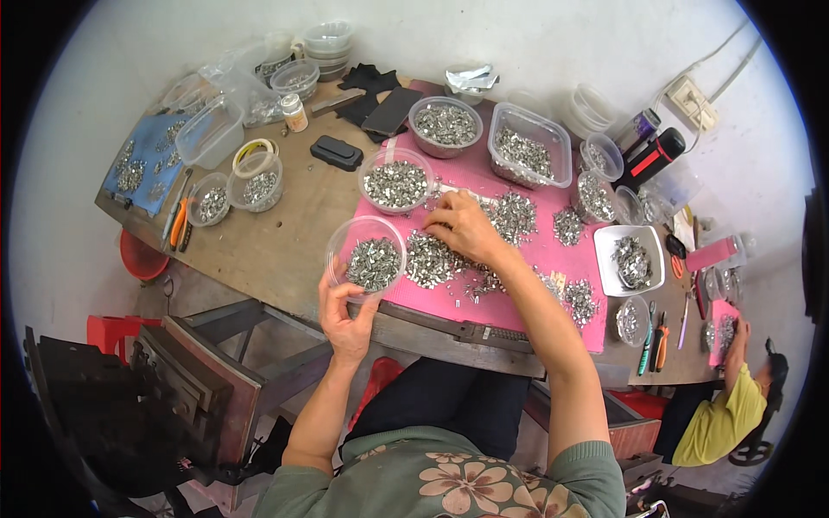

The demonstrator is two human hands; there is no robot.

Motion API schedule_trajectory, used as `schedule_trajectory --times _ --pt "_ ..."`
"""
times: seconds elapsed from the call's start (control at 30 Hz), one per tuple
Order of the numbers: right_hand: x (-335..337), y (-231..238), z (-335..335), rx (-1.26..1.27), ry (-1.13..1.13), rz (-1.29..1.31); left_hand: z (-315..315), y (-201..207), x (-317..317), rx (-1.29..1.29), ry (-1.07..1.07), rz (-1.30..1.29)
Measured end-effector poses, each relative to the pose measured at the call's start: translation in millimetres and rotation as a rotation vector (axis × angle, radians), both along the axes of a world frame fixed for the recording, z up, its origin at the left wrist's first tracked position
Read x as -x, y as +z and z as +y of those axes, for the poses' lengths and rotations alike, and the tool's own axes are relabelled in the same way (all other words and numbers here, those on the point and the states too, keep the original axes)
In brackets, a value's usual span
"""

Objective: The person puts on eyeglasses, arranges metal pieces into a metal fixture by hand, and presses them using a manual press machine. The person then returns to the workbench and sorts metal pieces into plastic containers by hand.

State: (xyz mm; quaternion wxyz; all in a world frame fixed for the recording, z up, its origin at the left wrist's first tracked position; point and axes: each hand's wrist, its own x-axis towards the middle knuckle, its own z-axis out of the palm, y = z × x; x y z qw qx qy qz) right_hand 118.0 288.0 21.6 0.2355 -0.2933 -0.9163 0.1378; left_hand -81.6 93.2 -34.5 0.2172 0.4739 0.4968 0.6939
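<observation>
My left hand (pixel 347 321) grips a clear plastic bowl (pixel 367 227) from below, at the table's front edge. Small shiny metal pieces (pixel 374 264) cover the bowl's bottom. My right hand (pixel 465 226) is just to the right, palm down, its fingers bent and drawn together at a loose heap of the same pieces (pixel 430 261) on a pink mat (pixel 423 309). What its fingertips hold, if anything, is hidden. Beyond the held bowl stands another clear bowl of metal pieces (pixel 366 164). More loose heaps (pixel 513 217) lie right of my right wrist.
Behind are a filled bowl (pixel 417 138) and a rectangular tub (pixel 566 160). A white square dish (pixel 609 274) sits right, near pliers (pixel 661 345). Orange-handled pliers (pixel 180 226) and a blue cloth (pixel 142 186) lie left. Another person (pixel 725 423) works at far right.
</observation>
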Motion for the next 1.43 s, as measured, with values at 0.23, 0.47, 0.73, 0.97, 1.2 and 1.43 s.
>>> schedule_trajectory --times 0.23,0.47,0.73,0.97,1.2,1.43 --pt "-30 32 2 0.322 -0.102 0.01 -3 -1 4 0.01 0.007 0.025" --pt "-27 28 -8 0.3 -0.136 -0.108 0 -1 2 -0.004 0.012 0.058" --pt "-16 14 0 0.255 -0.138 0.109 1 -2 1 -0.008 0.014 0.07" --pt "-33 28 4 0.232 -0.083 -0.04 0 -1 2 -0.01 0.036 0.052" --pt "-14 20 5 0.092 0.12 -0.258 0 0 2 0.002 0.011 0.095" --pt "-9 28 11 0.201 0.114 -0.391 -2 -2 5 0.022 0.02 0.159"
